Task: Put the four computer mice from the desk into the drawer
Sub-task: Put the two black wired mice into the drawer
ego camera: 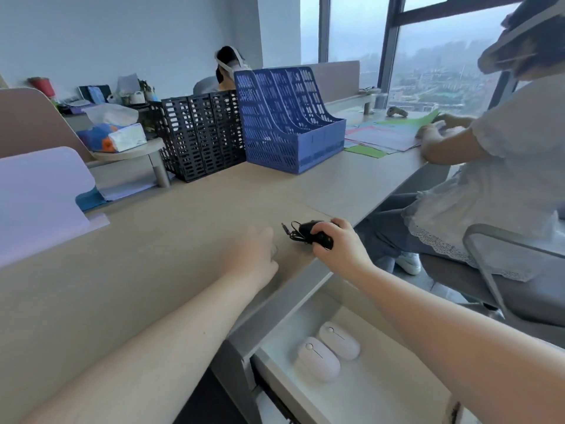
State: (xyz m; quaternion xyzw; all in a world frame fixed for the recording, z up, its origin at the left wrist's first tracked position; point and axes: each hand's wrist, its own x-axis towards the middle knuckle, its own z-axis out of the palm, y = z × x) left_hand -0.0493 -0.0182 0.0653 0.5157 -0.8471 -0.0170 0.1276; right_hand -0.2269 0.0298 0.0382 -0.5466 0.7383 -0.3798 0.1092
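Already two pale mice [328,350] lie side by side in the open drawer [376,390].
Right hand [339,246] fingers grip one black corded mouse [316,235] at the tabletop [153,255] front edge; left hand [253,255] fingers loosely curled, empty.

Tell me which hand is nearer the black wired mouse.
Right. The right hand is gripping the black wired mouse at the desk edge; the left hand lies beside it, apart.

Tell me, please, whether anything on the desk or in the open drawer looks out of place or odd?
Nothing looks damaged or spilled. The only untidy thing is the black mouse in the right hand: its cable is bunched loosely, with the plug sticking out to the left. The two white mice lie neatly side by side in the drawer.
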